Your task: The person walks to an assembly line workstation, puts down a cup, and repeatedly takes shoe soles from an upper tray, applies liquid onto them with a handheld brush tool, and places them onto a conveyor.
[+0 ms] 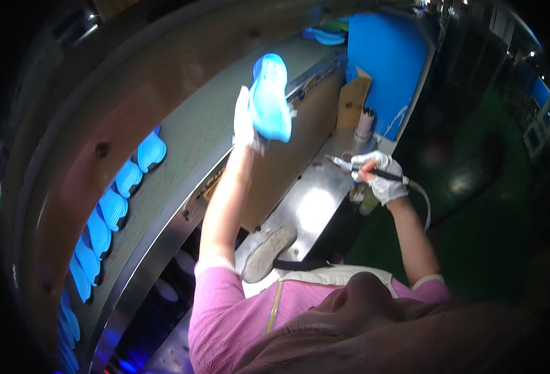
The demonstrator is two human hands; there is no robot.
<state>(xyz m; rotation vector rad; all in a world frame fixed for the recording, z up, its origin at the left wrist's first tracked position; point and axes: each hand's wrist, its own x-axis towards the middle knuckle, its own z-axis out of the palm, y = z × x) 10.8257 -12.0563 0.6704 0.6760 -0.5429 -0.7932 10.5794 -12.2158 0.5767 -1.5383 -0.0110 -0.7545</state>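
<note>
A bright blue shoe sole (270,103) is held up at the upper middle, over the edge of the conveyor. My left hand (243,128), in a white glove, grips it from the left side; part of the fingers is hidden behind the sole. Over the right end of the metal bench, my right hand (384,179) closes round a pen-shaped tool (344,163) with a metal tip and dark body. Its tip points left, away from the sole, and a pale hose (425,202) trails from its back end. The right glove leaves some fingertips bare.
Blue soles (100,230) line the grey conveyor belt (187,118) at left, and others (325,36) lie at its far end. A metal bench (315,202) bears a greyish sole (270,252), a pinkish cylinder (364,123) and an open cardboard box (353,100). Behind stands a blue panel (390,68).
</note>
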